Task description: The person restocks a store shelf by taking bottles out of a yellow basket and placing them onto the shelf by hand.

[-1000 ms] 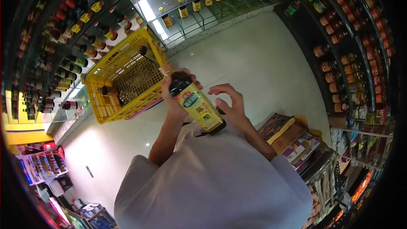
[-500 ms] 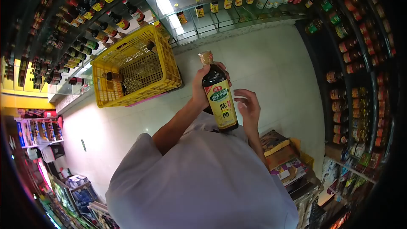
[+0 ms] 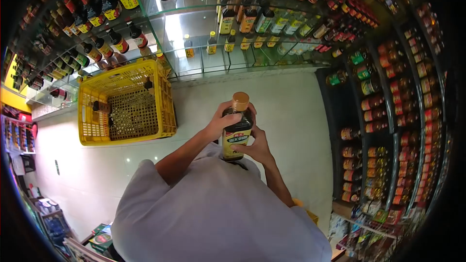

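Note:
A bottle of dark vinegar (image 3: 238,137) with a yellow label and an orange-brown cap is held in front of my chest, cap tilted toward the camera. My left hand (image 3: 222,120) wraps around its upper part just below the cap, thumb across the front and fingertips showing on the far side. Lower down, my right hand (image 3: 258,148) grips the bottle's side, its thumb lying over the label. The bottle's base sits close to my shirt, and the fingers behind it are hidden.
A yellow plastic crate (image 3: 167,123) stands on the floor to the left, with a couple of bottles inside. Glass shelves (image 3: 204,70) of sauce bottles run along the front and left. Dark shelving (image 3: 326,97) with jars and bottles lines the right side.
My right hand has moved from beside the bottle onto its lower part. The bottle has come lower and tipped its cap toward the camera. The view has shifted, showing more upper shelves.

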Demonstrator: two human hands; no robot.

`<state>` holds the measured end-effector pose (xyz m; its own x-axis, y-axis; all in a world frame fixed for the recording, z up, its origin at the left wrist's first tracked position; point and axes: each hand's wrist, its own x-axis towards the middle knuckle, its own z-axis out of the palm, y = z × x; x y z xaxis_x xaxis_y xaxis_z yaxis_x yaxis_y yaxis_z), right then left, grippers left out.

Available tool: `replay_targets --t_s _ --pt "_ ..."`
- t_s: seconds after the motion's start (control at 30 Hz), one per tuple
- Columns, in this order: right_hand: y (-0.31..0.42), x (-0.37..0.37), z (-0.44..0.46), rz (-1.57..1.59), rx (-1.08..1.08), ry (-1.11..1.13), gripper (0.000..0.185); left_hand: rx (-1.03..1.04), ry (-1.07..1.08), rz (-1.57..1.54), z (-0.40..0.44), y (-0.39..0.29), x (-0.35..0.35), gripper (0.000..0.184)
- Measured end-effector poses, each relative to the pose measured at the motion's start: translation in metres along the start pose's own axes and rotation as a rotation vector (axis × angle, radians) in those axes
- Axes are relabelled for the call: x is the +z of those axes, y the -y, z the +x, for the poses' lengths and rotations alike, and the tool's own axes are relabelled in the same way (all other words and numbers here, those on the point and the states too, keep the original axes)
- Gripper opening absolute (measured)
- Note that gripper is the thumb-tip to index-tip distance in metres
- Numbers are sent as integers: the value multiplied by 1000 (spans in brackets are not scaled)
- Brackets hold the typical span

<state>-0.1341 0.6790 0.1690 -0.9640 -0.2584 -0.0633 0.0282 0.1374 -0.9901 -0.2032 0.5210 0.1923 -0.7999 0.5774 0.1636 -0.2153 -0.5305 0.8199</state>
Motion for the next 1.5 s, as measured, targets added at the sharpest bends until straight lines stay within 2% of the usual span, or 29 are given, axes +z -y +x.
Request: replay_targets --t_s 0.07,0.1,0.13,0.2,0.23,0.27,0.3,0.33,0.37,0.4,0.43,0.47,0.5,0.53,0.6,0.63,0.67,0.77,0.8,0.87,0.9,0.97,1.13,1.2,1.27,1.33,1.4,1.47,1.5 --pt "2 -4 26 -21 -3 0 51 41 18 -45 13 -11 -13 57" --pt "1 -6 40 -35 -24 -8 51 11 -7 19 18 -18 -22 67" --pt "-1 -7 52 -47 -43 -17 51 17 -13 17 23 -18 -32 67" --pt "1 -10 76 -65 -55 -41 52 218 -145 414 31 -15 -52 76" --pt "2 -13 86 -84 -66 -95 53 255 -192 484 34 -21 -54 67" --pt "1 -17 93 -103 -70 -149 54 247 -201 479 38 -17 -63 67" --pt "-4 -23 100 -108 -68 -136 56 129 -303 377 40 -9 -75 60" --pt "-12 -23 104 98 14 -155 55 16 -399 277 44 1 -87 54" --pt "-10 -28 108 61 -31 -175 56 -57 -524 338 47 16 -98 46" --pt "-6 -34 116 24 -84 -192 57 -48 -526 343 49 28 -110 46" --pt "-9 -37 125 24 -91 -186 57 -281 -540 403 47 40 -122 47" --pt "-15 -40 134 69 -209 -170 57 -517 -552 456 47 45 -128 48" --pt "-20 -44 144 115 -324 -152 58 -671 -569 322 51 45 -130 51" --pt "-23 -50 156 115 -326 -145 58 -667 -575 321 56 52 -136 51" --pt "-27 -62 174 -85 -489 -35 59 -613 -498 -388 60 72 -143 56" --pt "-21 -66 188 -136 -598 32 62 -634 -603 -420 85 28 -110 57" --pt "-23 -70 197 -124 -614 33 62 -625 -610 -404 94 32 -116 57" --pt "-32 -75 236 -219 -782 217 66 -421 -538 -598 119 31 -135 53" --pt "-33 -77 249 -205 -815 210 66 -445 -544 -577 122 31 -146 51" --pt "-36 -78 268 -405 -847 270 64 -454 -670 -560 132 16 -145 47" --pt "-37 -78 277 -369 -843 293 64 -448 -689 -547 138 11 -143 47" --pt "-35 -77 294 -335 -832 318 63 -363 -923 -598 149 3 -142 43" --pt "-26 -78 304 -424 -861 291 57 -397 -796 -602 156 22 -213 43" --pt "-31 -72 305 -453 -905 152 50 -341 -906 -393 174 21 -235 46" --pt "-35 -68 315 -489 -819 107 44 -385 -918 -338 183 22 -269 48" --pt "-37 -66 329 -682 -749 50 44 -427 -841 -341 196 25 -302 48" --pt "-35 -60 345 -654 -691 45 42 -409 -796 -289 211 28 -331 48" --pt "-37 -50 362 -500 -429 125 44 -394 -736 -225 227 26 -363 47" --pt "-32 -49 369 -410 -368 124 46 -370 -713 -162 235 26 -381 47"
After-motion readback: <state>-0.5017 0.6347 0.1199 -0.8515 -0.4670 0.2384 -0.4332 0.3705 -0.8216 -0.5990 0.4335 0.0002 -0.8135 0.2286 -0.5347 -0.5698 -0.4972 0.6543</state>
